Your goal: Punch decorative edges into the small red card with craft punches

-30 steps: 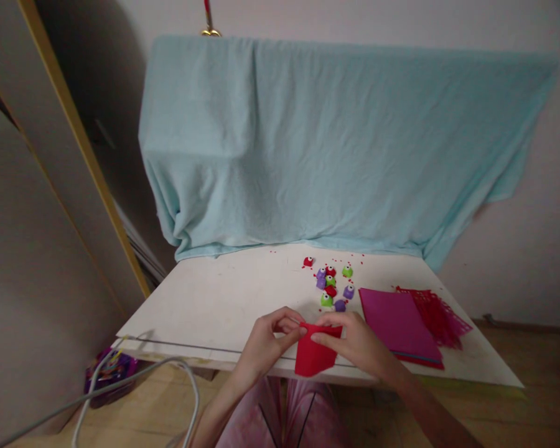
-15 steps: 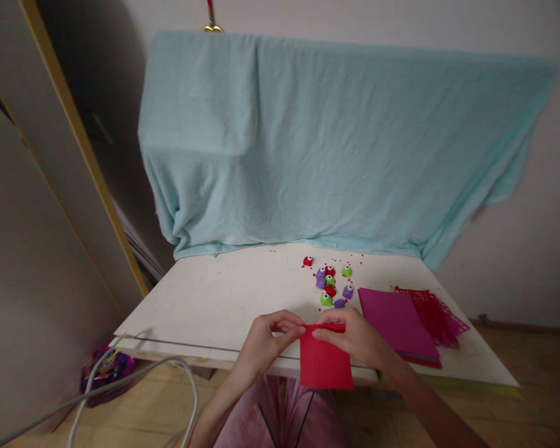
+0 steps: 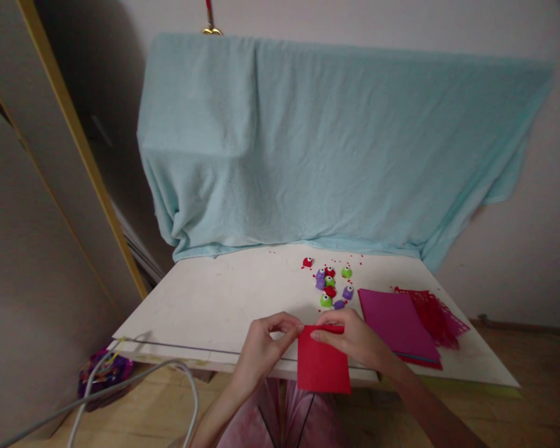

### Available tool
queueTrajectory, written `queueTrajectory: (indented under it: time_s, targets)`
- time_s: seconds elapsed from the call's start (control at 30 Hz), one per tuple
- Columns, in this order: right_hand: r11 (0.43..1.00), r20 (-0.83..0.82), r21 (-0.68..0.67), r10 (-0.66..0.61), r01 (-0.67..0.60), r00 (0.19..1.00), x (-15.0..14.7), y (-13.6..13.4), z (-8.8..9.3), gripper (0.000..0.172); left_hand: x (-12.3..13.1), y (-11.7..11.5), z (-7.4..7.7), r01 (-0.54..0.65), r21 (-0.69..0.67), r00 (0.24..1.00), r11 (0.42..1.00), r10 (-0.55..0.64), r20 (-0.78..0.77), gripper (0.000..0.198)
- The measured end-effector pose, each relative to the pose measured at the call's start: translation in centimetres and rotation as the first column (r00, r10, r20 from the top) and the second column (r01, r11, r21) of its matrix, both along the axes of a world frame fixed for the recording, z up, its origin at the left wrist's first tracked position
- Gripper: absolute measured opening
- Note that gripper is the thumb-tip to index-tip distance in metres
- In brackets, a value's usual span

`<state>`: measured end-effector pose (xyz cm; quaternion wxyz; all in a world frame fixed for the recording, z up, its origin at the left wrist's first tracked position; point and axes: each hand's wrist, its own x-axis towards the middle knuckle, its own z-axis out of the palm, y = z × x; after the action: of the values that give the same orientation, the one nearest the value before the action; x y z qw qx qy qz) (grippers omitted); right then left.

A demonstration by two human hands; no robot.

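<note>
A square of red paper (image 3: 323, 367) hangs at the table's front edge, its top edge pinched by both hands. My left hand (image 3: 267, 345) is closed, thumb and fingertips on the paper's upper left corner. My right hand (image 3: 350, 336) grips the top edge nearer the right corner, thumb in front and fingers behind. Just beyond the paper lie several small one-eyed figures in red, purple and green, among them a green figure (image 3: 325, 300) and a purple figure (image 3: 348, 292). Whether the paper is folded at the top I cannot tell.
A stack of coloured sheets (image 3: 396, 323), magenta on top, lies to the right, beside red cut-out netting (image 3: 436, 317). Tiny red scraps dot the white table (image 3: 205, 298). A blue cloth (image 3: 345, 149) hangs behind. A grey cable (image 3: 186, 367) loops at the front left.
The red paper and both hands have shifted very slightly left and down in view. The grip on the paper is the same.
</note>
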<state>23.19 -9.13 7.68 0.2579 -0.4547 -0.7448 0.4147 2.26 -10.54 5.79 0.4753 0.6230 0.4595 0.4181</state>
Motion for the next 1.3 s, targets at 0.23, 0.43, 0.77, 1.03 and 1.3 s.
queueTrajectory:
  time_s: [0.23, 0.43, 0.77, 1.03, 1.3]
  targets:
    - [1.000, -0.025, -0.016, -0.002, 0.002, 1.000, 0.1, 0.0, -0.2, 0.013, 0.0, 0.1, -0.4, -0.009, 0.003, 0.995, 1.000, 0.009, 0.100, 0.026]
    - [1.000, -0.020, -0.016, -0.010, 0.009, 1.000, 0.1, 0.0, 0.2, 0.013, 0.2, 0.1, -0.4, -0.028, -0.012, 0.996, 1.000, 0.029, 0.084, 0.015]
    - [1.000, -0.016, 0.006, -0.005, 0.005, 1.000, 0.1, 0.0, -0.2, 0.013, 0.1, 0.2, -1.1, -0.045, -0.062, 0.995, 0.997, 0.050, 0.083, 0.018]
    - [1.000, -0.012, 0.025, -0.010, 0.011, 1.000, 0.1, 0.0, -0.1, 0.013, 0.2, 0.0, -0.7, -0.054, -0.005, 0.996, 0.999, 0.054, 0.073, 0.016]
    - [0.999, -0.012, 0.038, -0.013, 0.014, 1.000, 0.2, -0.1, -0.3, 0.011, 0.2, 0.0, -0.6, -0.035, -0.054, 0.995, 0.998, 0.040, 0.094, 0.016]
